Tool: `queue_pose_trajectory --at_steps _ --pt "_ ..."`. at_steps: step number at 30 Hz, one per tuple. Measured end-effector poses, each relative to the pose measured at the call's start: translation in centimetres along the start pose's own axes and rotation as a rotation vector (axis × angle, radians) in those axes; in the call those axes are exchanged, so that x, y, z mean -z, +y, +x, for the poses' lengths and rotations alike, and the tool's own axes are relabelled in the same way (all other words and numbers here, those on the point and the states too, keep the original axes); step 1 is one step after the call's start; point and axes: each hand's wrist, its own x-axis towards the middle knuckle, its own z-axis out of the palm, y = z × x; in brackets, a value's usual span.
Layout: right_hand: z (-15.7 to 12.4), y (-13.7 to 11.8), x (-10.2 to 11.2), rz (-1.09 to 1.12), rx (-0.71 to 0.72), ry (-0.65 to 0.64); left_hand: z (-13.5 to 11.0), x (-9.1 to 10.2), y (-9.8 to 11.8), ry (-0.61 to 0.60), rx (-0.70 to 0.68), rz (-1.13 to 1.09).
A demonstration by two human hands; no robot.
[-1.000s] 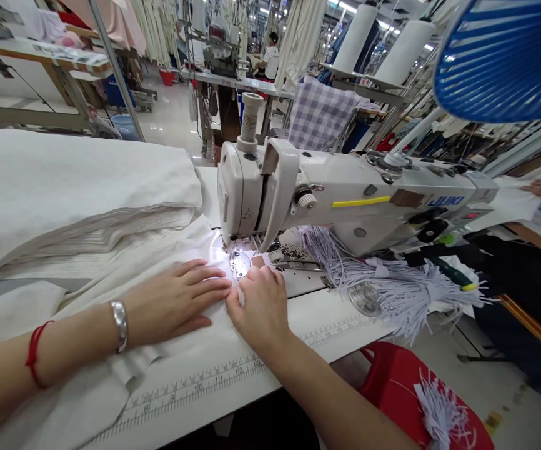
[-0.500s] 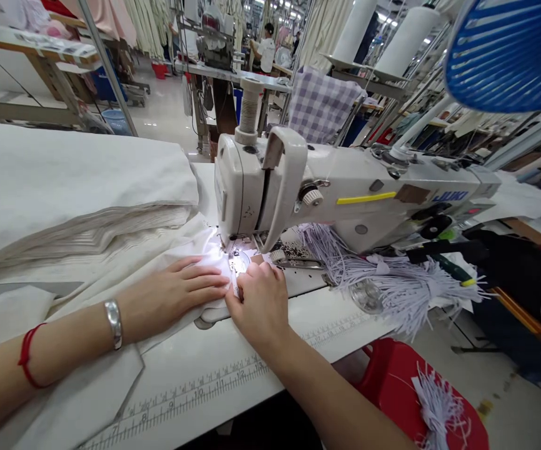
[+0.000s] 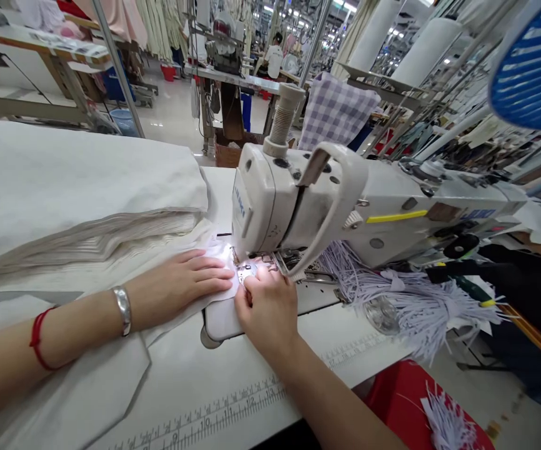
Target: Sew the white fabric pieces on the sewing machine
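A white industrial sewing machine head [image 3: 327, 206] stands over the table, its lit presser foot and needle plate [image 3: 246, 272] just beyond my fingertips. My left hand [image 3: 181, 286] lies flat on the white fabric [image 3: 212, 259], close to the foot. My right hand [image 3: 268, 310] is curled at the cloth's edge beside the needle plate, its fingertips pinched together. Those fingers hide part of the plate. A thick folded stack of cream fabric [image 3: 74, 187] lies to the left, touching the cloth near my left wrist.
A bundle of pale lilac cut strips [image 3: 420, 306] lies right of the machine, and more strips sit on a red stool [image 3: 415, 400]. A measuring tape [image 3: 214, 419] runs along the table's front edge. Thread cones [image 3: 425, 50] and a blue lamp shade [image 3: 533, 69] stand above. A co-worker [image 3: 274, 59] sits far behind.
My view has swung left, shifting the machine rightward in the picture. The cloth edge has drawn back, baring more white table near my right hand, whose fingers now curl closer to the foot.
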Motion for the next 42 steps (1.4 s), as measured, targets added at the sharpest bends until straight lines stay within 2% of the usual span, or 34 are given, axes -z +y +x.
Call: queue_pose_trajectory --at_steps 7,11,16,21,26,30,35,40,42 --pt "0.3 -0.1 0.2 -0.048 0.007 -0.008 0.2 0.3 -0.8 0.038 0.052 -0.005" --pt "-1.9 0.7 1.0 0.000 0.125 -0.031 0.3 0.5 -0.5 0.009 0.110 0.011" --pt "-4.9 2.4 1.5 0.130 0.281 0.048 0.4 0.3 0.3 -0.001 0.215 0.003" --pt "-4.9 2.4 1.1 0.140 0.306 0.121 0.6 0.7 0.6 -0.030 0.237 0.022" --pt "-4.7 2.4 1.1 0.146 0.305 0.121 1.1 1.9 2.1 -0.049 0.290 0.063" --pt "-4.9 2.5 1.0 0.145 0.320 0.134 1.7 2.4 4.1 -0.064 0.417 0.131" --pt "-5.0 2.1 0.8 0.140 0.347 0.193 2.5 1.7 5.8 -0.106 0.583 0.214" --pt "-5.2 2.7 0.3 0.090 0.345 0.240 4.4 0.0 6.4 -0.128 0.631 0.235" --pt "-5.5 3.2 -0.3 0.111 0.373 0.244 4.0 0.1 6.2 -0.098 0.657 0.232"
